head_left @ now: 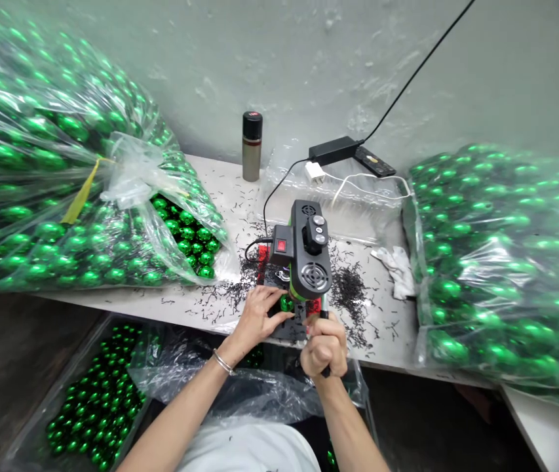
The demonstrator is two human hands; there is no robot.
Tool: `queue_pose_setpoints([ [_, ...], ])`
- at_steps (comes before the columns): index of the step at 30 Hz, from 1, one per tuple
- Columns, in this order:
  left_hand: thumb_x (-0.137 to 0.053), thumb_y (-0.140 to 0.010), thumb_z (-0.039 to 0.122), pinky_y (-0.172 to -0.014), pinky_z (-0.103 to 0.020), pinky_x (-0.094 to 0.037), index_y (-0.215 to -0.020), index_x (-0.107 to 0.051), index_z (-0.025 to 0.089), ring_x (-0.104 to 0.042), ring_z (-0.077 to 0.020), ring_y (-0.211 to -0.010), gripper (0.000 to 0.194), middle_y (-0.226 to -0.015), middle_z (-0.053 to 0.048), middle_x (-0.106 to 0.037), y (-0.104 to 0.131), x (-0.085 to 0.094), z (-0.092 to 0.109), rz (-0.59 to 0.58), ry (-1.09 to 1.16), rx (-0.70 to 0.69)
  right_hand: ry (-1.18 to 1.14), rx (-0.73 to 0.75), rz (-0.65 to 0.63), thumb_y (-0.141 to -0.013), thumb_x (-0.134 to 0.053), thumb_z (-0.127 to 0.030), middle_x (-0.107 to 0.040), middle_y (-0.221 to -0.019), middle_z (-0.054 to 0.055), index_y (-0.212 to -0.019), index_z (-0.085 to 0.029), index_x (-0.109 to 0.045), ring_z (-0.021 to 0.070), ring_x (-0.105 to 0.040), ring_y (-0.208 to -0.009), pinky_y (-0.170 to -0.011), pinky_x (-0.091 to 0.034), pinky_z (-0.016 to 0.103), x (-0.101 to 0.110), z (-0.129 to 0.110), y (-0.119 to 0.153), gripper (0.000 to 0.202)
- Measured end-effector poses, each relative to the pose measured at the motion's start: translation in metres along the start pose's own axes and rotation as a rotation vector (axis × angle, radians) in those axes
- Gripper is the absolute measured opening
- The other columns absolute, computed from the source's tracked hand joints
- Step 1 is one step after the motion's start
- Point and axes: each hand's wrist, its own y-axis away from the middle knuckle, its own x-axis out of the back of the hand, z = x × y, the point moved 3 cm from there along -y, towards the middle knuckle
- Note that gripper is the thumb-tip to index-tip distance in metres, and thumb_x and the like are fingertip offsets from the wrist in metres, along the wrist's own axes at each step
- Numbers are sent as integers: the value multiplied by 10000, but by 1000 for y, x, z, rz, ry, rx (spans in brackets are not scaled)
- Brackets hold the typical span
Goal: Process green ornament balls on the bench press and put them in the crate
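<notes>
Between the thumb and fingers of my left hand [261, 313] is a shiny green ball [286, 303], held low under the front end of a small black bench drill press [310, 252]. The machine has round vents, a knob and a red switch [282, 246] on its side box. My right hand [326, 346] is closed in a fist around the press's black lever handle [325, 316], just right of the ball. The machine's head hides the tip of the tool and part of the ball.
Bulging clear bags of green balls stand left [38, 216] and right [500, 262]. Dark shavings [350, 288] litter the white table [171, 305]. Behind are a bottle [252, 147], a power adapter [335, 151] and a white charger [314, 172]. A bin of balls [97, 393] sits below the table's edge.
</notes>
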Motion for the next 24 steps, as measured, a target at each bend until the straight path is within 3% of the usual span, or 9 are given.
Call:
queue_pose_setpoints([
  [3,-716,-841,376,-932,-434,-448,-1112,-687,209,-592,-269,-1031,320,-1060,-98,-694,0,0,0,9,19,2,-65,67,154,-990,-311,-283,-492,-749,5,-742,-234,-448,134,-551,-646,-583,-515,337,2,-4,-7,288],
  [9,-728,-829,369,-951,-457,-452,-1113,-688,196,-593,-279,-1054,335,-1084,-108,-699,1,0,-2,28,35,-4,48,127,97,-980,-365,-238,-524,-715,-12,-687,-209,-461,114,-544,-624,-682,-520,336,4,-14,-20,309],
  [12,-734,-822,368,-953,-465,-455,-1106,-694,200,-600,-278,-1048,332,-1080,-108,-703,-2,-2,-2,45,61,5,46,68,110,-969,-372,-198,-521,-703,-9,-670,-202,-446,106,-507,-600,-610,-462,292,15,-30,-42,308],
  [15,-739,-817,373,-951,-471,-464,-1098,-699,207,-613,-274,-1026,328,-1066,-102,-705,1,3,2,78,92,25,26,-106,105,-942,-414,-142,-537,-692,-4,-651,-199,-453,105,-508,-590,-545,-397,265,26,-47,-72,299],
  [18,-724,-831,387,-941,-461,-487,-1146,-680,223,-620,-269,-1027,357,-1069,-101,-698,23,19,9,116,104,36,-9,-213,90,-936,-445,-147,-528,-652,-4,-617,-204,-453,119,-515,-591,-540,-388,275,32,-59,-92,324],
  [24,-706,-824,474,-861,-400,-564,-1258,-619,238,-661,-259,-985,502,-1091,-114,-693,91,60,7,76,2,-1,30,-101,129,-899,-463,-65,-524,-625,-8,-605,-190,-451,109,-507,-581,-542,-366,276,27,-60,-85,320],
])
